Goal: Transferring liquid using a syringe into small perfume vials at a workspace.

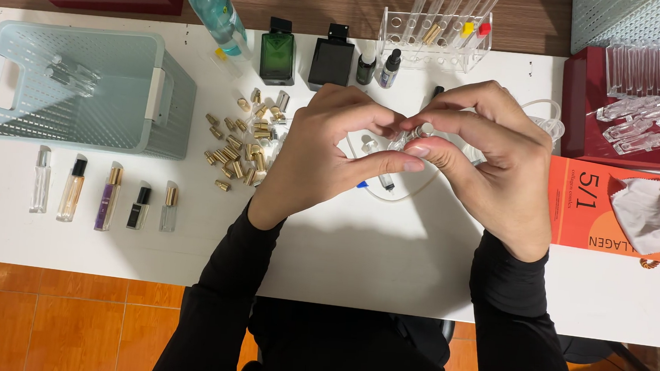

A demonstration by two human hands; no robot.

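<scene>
My left hand (331, 151) and my right hand (483, 154) meet above the middle of the white table (356, 249). Together their fingertips pinch a small clear glass vial (413, 137) with a pale cap. Most of the vial is hidden by my fingers. Just below the hands lies a thin clear tube with a syringe-like piece (384, 183). A heap of several small gold caps (242, 142) lies just left of my left hand.
A pale blue perforated basket (12, 86) stands at the left, with a row of slim spray vials (105, 193) in front. Green (277, 54) and black (331, 58) perfume bottles, a clear tube rack (433, 38), an orange box (584, 203) with a white cloth (645, 215) lie around.
</scene>
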